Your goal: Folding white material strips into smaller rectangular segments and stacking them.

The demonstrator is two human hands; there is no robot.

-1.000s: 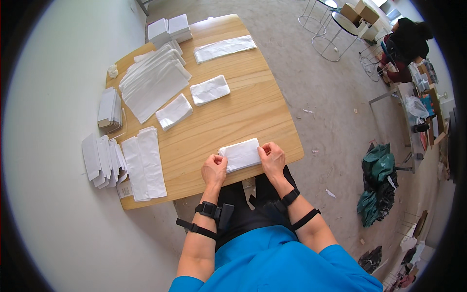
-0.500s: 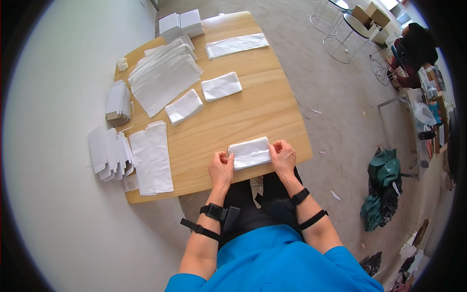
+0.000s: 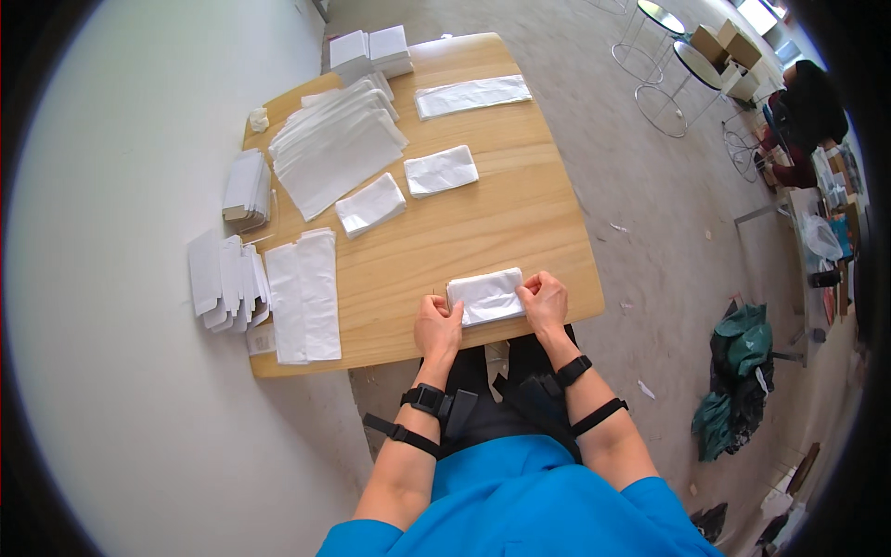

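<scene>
Near the front edge of the wooden table (image 3: 520, 223) lies a folded white sheet (image 3: 486, 299), creased and thin-looking, with a narrow brownish edge showing at its left. My left hand (image 3: 438, 322) pinches its left end, thumb on top and fingers curled under. At the other end, my right hand (image 3: 545, 302) grips the right edge between thumb and fingertips. Farther off lie two more folded white packets, one tilted (image 3: 371, 205) and one straighter (image 3: 441, 172). To the left, long white sheets (image 3: 304, 297) lie flat.
A fanned pile of white sheets (image 3: 339, 153) covers the far left, with white box stacks (image 3: 371, 56) behind it. Flat white cartons (image 3: 225, 278) stand along the left edge. A long folded strip (image 3: 473, 97) lies far right. A person (image 3: 807, 116) is beside a cluttered table (image 3: 806, 209).
The whole view has shifted slightly. Both hands keep hold of the folded sheet's ends, with the left fingers a little more curled in. The person at far right has shifted posture.
</scene>
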